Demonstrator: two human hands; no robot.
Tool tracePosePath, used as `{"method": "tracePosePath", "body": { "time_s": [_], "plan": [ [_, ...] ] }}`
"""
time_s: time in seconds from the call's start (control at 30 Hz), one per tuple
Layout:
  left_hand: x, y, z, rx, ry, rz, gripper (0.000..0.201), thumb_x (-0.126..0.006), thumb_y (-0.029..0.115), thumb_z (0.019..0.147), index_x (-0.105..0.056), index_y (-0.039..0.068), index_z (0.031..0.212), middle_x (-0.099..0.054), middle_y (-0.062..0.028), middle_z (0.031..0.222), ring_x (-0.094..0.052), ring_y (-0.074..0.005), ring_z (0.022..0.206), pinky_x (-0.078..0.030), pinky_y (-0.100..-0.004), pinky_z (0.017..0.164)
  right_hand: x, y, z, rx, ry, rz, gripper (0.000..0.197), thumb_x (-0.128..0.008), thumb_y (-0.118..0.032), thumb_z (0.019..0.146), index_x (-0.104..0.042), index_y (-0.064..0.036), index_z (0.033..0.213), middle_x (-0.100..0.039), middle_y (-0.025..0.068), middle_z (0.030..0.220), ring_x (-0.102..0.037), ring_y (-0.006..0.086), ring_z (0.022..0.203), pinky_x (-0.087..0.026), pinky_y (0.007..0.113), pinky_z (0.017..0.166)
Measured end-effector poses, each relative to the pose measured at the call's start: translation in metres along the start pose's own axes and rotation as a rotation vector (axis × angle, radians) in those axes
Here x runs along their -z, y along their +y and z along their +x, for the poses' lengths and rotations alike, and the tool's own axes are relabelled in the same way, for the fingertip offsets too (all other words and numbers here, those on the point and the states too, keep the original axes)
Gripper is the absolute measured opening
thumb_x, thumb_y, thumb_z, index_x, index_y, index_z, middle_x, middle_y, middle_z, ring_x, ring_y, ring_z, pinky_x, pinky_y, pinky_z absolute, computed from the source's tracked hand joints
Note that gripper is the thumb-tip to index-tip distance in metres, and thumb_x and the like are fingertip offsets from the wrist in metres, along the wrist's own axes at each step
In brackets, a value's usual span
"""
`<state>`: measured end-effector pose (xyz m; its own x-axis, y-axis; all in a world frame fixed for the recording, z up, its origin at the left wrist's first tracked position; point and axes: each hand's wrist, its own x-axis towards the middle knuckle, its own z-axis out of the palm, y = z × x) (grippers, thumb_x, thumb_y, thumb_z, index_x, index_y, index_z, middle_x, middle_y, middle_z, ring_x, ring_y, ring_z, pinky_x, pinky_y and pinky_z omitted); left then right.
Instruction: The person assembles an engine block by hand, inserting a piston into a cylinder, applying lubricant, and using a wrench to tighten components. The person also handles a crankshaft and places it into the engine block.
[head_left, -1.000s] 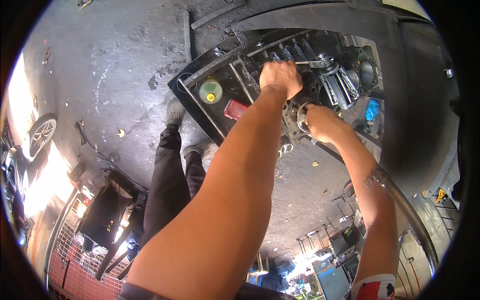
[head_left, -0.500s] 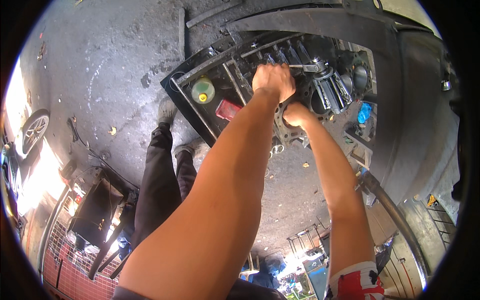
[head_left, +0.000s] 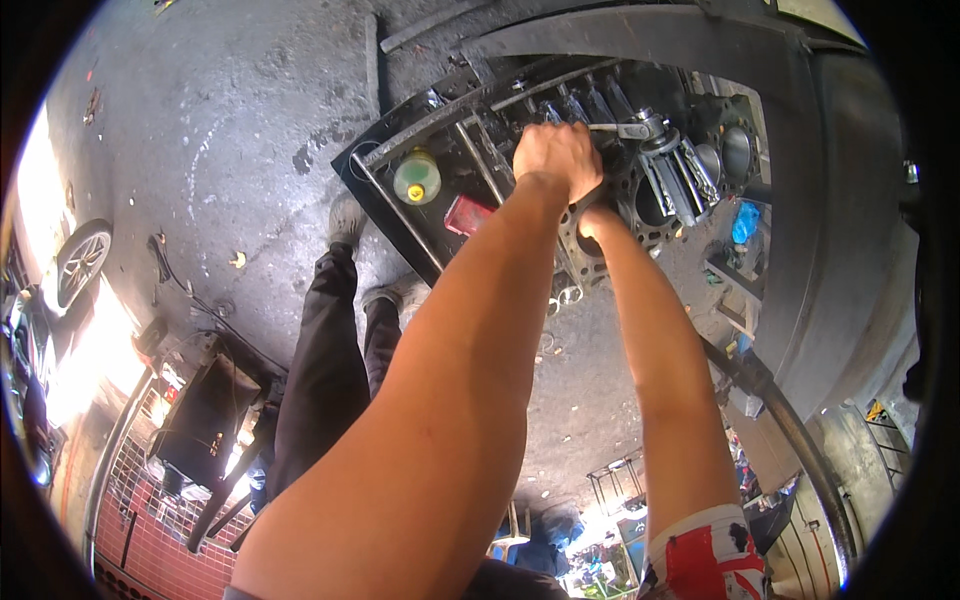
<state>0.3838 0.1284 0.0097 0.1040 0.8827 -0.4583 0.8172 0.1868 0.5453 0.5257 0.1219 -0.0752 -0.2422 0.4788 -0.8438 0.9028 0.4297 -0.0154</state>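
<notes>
An engine block (head_left: 622,192) with round cylinder bores lies on a dark metal stand. My right hand (head_left: 598,222) reaches into one bore, its fingers hidden inside. Beyond it, my left hand (head_left: 558,160) is closed in a fist with knuckles up; what it holds, if anything, is hidden beneath it. A metal tool with long bars, resembling a cylinder hone (head_left: 680,175), rests on the block to the right of my hands. Its lever (head_left: 612,128) points left and ends beside my left fist.
A green bottle with a yellow cap (head_left: 416,180) and a red container (head_left: 467,215) sit in the stand's frame (head_left: 408,232). Blue crumpled material (head_left: 746,222) lies right of the block. A curved dark panel (head_left: 850,220) rises at the right. A person's leg (head_left: 322,340) stands at left.
My right hand has gone slightly deeper into the bore. My left fist keeps its place beside the lever. The whole view has shifted a little.
</notes>
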Motion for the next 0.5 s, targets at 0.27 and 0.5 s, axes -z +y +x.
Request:
{"method": "tracePosePath", "body": {
  "time_s": [0.27,0.5],
  "plan": [
    [0.002,0.001,-0.002,0.01,0.003,0.024,0.044,-0.045,0.041,0.096,-0.067,0.006,0.111,-0.074,-0.0169,0.104,-0.072,-0.0319,0.101,-0.055,-0.0418,0.091,0.05,0.013,-0.133,-0.035,-0.074,0.36,0.015,-0.068,-0.008,0.087,-0.075,0.0017,0.096,-0.072,0.0198,0.093,-0.071,0.0339,0.087,-0.053,0.037,0.081],
    [0.001,0.0,-0.001,-0.007,-0.006,0.016,0.042,-0.045,0.039,0.096,-0.067,0.006,0.109,-0.074,-0.0172,0.104,-0.072,-0.0325,0.1,-0.055,-0.0421,0.091,0.063,0.003,-0.155,-0.13,-0.082,0.51,0.015,-0.067,-0.005,0.088,-0.074,0.0037,0.099,-0.071,0.0193,0.102,-0.07,0.0332,0.092,-0.053,0.038,0.083]
  ]
}}
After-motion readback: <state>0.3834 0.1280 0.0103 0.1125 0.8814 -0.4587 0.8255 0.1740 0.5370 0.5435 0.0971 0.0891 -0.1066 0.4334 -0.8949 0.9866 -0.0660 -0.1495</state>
